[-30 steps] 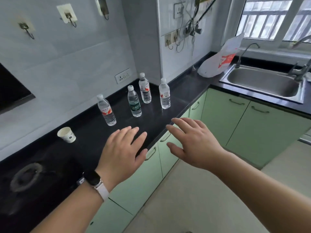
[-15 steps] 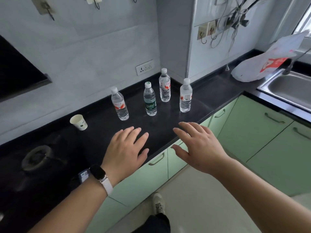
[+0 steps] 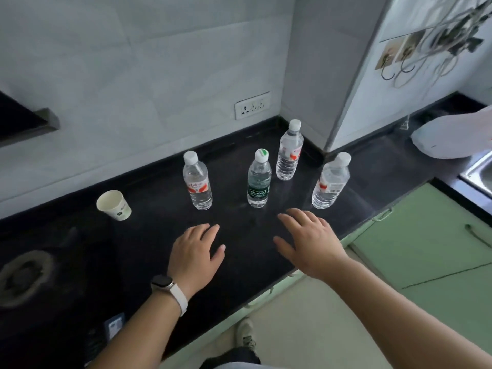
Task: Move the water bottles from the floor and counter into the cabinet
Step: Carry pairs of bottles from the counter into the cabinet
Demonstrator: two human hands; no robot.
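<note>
Status: four water bottles upright on the counter (image 3: 149, 235), caps on, none picked up yet. From the left: red-label bottle (image 3: 198, 182), green-label bottle (image 3: 258, 179), back bottle (image 3: 289, 151) by the wall corner, right bottle (image 3: 331, 182). No floor bottles in view.

Left hand (image 3: 195, 251) and right hand (image 3: 308, 241) are both palm down over the counter just short of the row, fingers loosely spread, holding nothing. Can't tell if they touch the surface. Looks like the reach before the first grab.

Risks from here, my read:
- Green-label and back bottle stand near each other. A wide grab on the front one could clip the one behind and knock it over.
- The right bottle is the closest of the four to the front edge. A sideways bump from the right hand could send it to the floor.
- The paper cup (image 3: 114, 205) is beside the red-label bottle. It's light and would tip if the left forearm swings out.
- The green cabinet doors (image 3: 426, 249) in view are all closed. With a bottle in each hand, nothing is free for the handle, so opening it gets fumbly and a drop is likely.
- Thin plastic walls: a hard squeeze makes them buckle and slip.
</note>
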